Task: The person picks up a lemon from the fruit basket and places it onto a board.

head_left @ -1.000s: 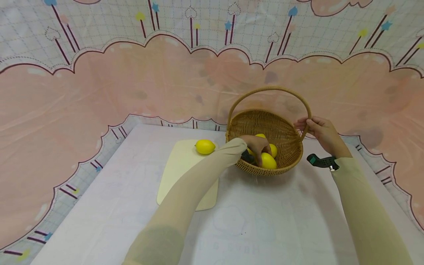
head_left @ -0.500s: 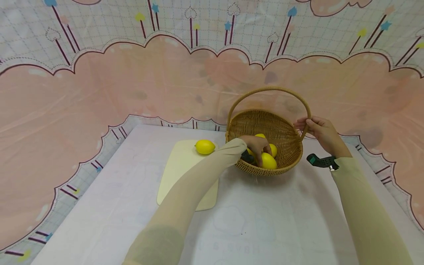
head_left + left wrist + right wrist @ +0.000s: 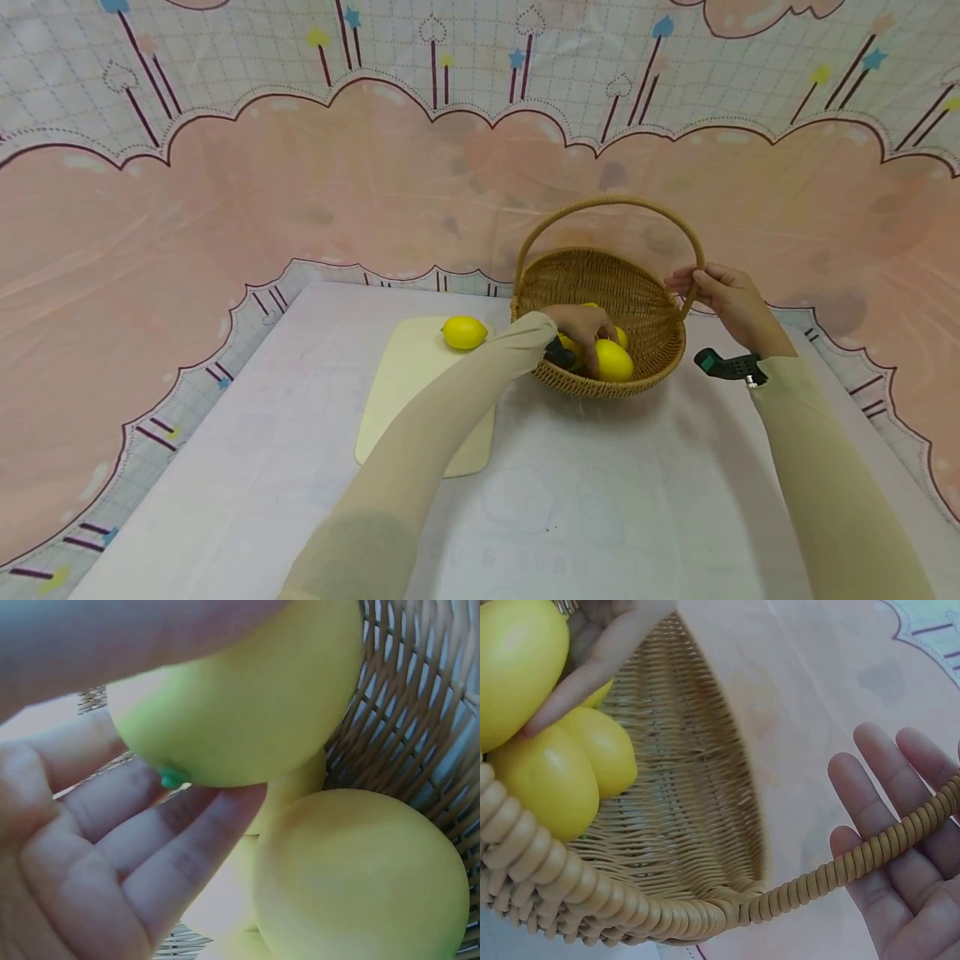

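Observation:
My left hand (image 3: 585, 327) reaches into the wicker basket (image 3: 652, 350) and grips a yellow lemon (image 3: 613, 361) near its front rim. Close up in the left wrist view, thumb and fingers lie on either side of that lemon (image 3: 247, 712), its green tip showing. Beneath it sit other lemons (image 3: 360, 877), partly covered by the hand in the head view. My right hand (image 3: 738, 308) holds the basket's handle (image 3: 611, 201) low on its right side. In the right wrist view the handle (image 3: 855, 862) crosses the fingers (image 3: 859, 787), which are fairly straight.
Left of the basket, a cream cutting board (image 3: 412, 375) lies on the white-covered table (image 3: 600, 492). One lemon (image 3: 464, 332) rests at the board's far right corner. A patterned cloth (image 3: 375, 192) hangs behind the table. The left sleeve (image 3: 420, 442) passes over the board.
The lemon in my left hand has shifted slightly right and up inside the basket, and the fingers moved with it. My right hand and the basket have stayed in place.

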Demonstrator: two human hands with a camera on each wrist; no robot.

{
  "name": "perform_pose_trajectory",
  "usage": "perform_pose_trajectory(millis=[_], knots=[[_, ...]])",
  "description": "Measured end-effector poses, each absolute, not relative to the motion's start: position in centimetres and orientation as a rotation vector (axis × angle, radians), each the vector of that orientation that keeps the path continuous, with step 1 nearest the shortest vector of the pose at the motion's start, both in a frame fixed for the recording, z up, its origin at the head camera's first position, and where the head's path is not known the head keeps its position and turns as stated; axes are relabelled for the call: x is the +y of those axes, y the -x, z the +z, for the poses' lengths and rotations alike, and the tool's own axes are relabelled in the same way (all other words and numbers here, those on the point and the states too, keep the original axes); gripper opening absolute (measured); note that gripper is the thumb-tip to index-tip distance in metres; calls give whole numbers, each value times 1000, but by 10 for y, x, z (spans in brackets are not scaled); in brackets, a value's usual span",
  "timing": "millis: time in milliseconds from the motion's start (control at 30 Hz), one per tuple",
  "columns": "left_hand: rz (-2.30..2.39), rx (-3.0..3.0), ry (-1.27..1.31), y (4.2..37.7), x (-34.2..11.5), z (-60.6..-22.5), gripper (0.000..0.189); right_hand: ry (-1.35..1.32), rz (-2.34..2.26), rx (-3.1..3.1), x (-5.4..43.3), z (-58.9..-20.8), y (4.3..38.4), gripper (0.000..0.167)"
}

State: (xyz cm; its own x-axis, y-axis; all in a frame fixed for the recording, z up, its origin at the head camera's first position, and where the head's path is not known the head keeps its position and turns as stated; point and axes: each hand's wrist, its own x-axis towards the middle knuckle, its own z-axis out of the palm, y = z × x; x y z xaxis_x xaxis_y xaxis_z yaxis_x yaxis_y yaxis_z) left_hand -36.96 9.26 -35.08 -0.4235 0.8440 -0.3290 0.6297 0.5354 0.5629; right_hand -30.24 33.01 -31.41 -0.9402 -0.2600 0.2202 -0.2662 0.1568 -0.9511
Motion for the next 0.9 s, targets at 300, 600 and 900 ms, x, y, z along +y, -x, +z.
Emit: perform_pose_trajectory(millis=[300, 600, 900], knots=[[634, 2197, -1221, 374, 90, -349, 59, -548, 1961, -2386, 330, -315, 303, 28], [833, 2204, -1284, 377, 87, -348, 56, -531, 1945, -2400, 330, -315, 302, 28], [886, 2323, -1308, 372, 79, -331, 55, -511, 1916, -2424, 330, -314, 304, 30]])
